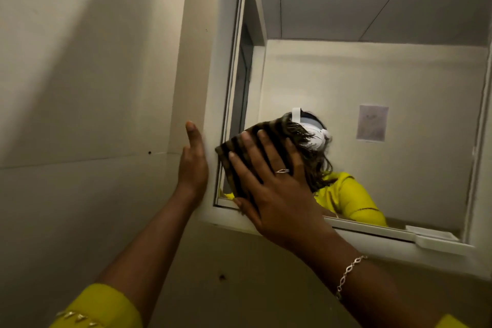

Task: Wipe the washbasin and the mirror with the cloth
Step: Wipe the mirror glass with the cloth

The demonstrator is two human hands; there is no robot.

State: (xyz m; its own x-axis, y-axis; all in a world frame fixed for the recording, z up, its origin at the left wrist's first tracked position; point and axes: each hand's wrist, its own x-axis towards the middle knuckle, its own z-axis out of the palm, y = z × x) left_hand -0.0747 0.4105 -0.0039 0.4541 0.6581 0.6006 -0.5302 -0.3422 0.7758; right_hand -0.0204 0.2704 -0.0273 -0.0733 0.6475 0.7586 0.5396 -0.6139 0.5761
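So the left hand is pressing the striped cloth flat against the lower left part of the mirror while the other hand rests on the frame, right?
Wrong hand: the head view shows the right hand pressing the striped cloth on the mirror; the left hand rests on the frame.

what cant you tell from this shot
- Washbasin: out of the head view, below the bottom edge.
- Glass under the dark striped cloth: hidden by the cloth and right hand.
- Pale paper notice reflected in the white-framed mirror: print too blurred.

no readable text, sheet of paper [372, 122] reflected in mirror [399, 74], print too blurred
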